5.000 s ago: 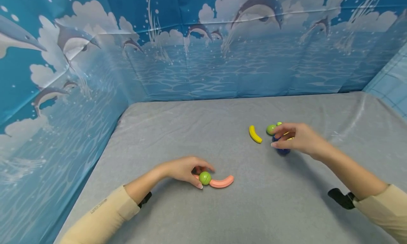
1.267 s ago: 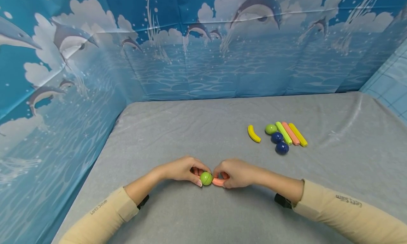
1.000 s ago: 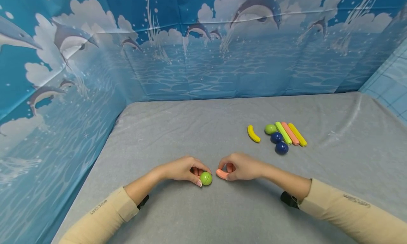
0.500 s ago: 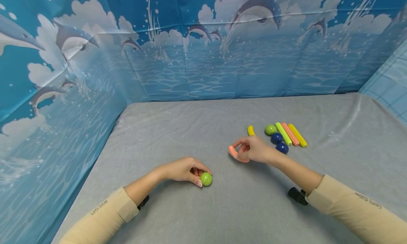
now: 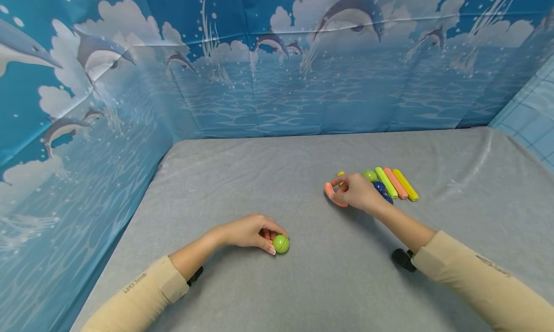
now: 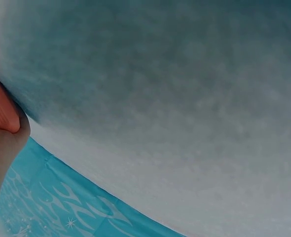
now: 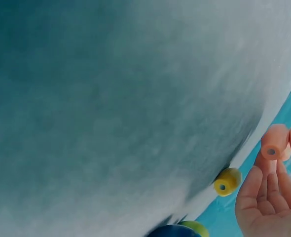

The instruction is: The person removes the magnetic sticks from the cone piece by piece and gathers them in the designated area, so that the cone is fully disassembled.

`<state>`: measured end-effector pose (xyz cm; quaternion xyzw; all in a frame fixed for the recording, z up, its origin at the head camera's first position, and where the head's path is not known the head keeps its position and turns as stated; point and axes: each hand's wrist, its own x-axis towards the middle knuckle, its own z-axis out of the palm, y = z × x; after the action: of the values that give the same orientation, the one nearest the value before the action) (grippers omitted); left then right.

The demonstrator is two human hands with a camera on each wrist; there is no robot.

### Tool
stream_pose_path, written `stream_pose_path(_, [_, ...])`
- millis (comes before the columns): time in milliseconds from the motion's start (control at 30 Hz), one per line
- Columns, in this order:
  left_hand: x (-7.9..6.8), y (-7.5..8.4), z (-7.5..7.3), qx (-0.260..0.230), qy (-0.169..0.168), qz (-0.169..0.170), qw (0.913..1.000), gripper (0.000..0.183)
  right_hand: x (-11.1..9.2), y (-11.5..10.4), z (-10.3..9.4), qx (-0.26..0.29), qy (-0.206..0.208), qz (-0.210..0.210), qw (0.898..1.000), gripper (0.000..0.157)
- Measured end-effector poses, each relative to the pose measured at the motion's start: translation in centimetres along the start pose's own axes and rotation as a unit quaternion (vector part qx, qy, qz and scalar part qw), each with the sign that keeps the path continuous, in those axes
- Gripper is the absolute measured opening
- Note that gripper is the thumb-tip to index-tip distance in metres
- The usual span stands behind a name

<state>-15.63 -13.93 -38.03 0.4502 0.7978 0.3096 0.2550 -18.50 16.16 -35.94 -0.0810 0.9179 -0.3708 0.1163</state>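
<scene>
My left hand point(image 5: 253, 232) holds a straight salmon-coloured toy stick point(image 6: 1, 107), which shows in the left wrist view and is hidden by the hand in the head view. At its thumb and fingertips sits a green toy ball point(image 5: 281, 244) with a groove round it. My right hand point(image 5: 358, 191) pinches a curved salmon toy piece point(image 5: 330, 189) between thumb and fingers; a small hole shows in its end in the right wrist view. Just behind these fingers lies a curved yellow piece point(image 7: 228, 181), mostly covered by the hand in the head view.
To the right of the right hand lie a green ball point(image 5: 370, 175), two dark blue balls point(image 5: 379, 186), a lime stick point(image 5: 385, 182), a salmon stick point(image 5: 396, 183) and a yellow stick point(image 5: 406, 185). A dolphin-print curtain point(image 5: 277, 82) hangs behind the grey table point(image 5: 242, 178).
My right hand came from the right-hand toys, took the curved salmon piece from beside the green ball, and carried it back and right to the yellow piece. The left hand stays nearly still.
</scene>
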Motion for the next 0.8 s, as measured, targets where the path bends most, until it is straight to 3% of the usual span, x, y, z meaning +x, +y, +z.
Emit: stream_pose_path(800, [-0.02,0.01,0.02,-0.013,-0.001,-0.009,0.9999,0.040,0.99,0.33,0.31,-0.101,0.068,0.003,0.993,0.031])
